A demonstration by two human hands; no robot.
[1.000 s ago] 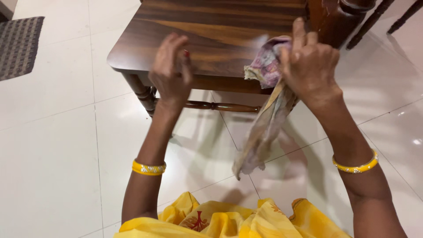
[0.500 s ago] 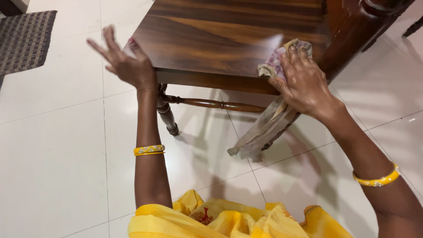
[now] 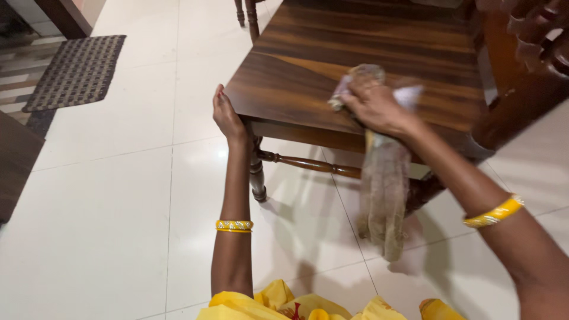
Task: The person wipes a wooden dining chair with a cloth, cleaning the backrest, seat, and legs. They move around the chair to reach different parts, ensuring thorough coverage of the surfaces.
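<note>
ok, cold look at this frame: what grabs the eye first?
The dark wooden table at top centre, with the right hand pressing a faded cloth onto its top; the cloth's long tail hangs over the near edge toward the white tiled floor. The left hand grips the table's near left corner. Yellow bangles on both wrists stand out too.

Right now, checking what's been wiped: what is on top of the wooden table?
A cloth under the right hand; its tail hangs off the edge. The left hand grips the corner. Tabletop beneath the cloth is hidden.
</note>
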